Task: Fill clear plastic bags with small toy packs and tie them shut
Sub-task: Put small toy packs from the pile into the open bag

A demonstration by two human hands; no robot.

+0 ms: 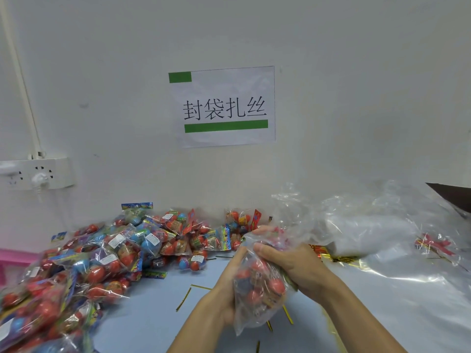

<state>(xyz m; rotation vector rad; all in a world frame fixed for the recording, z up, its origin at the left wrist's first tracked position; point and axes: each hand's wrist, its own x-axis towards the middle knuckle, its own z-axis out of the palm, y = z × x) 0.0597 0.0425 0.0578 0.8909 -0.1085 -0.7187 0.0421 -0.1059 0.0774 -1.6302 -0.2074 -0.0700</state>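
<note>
toy pack pile (76,271) motion-blurred and cut off at left edge, left hand (226,294) fingers hidden behind bag (257,289)

Clear bag (257,296) of toy packs held above the tabletop (153,322) between left hand (226,289) and right hand (293,268), toy pack pile (102,256) at left, gold twist ties (183,299) scattered, empty bags (369,230) heaped right, sign (224,105) taped on wall.

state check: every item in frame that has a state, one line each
clear plastic bag: filled with toy packs, held off the table, not tied
left hand: grips the bag's side
right hand: fingers curled round the bag's neck
loose toy packs: heaped on the table, unbagged
gold twist ties: lying loose on the table
empty clear bags: piled flat
power strip: one plug inserted
</note>
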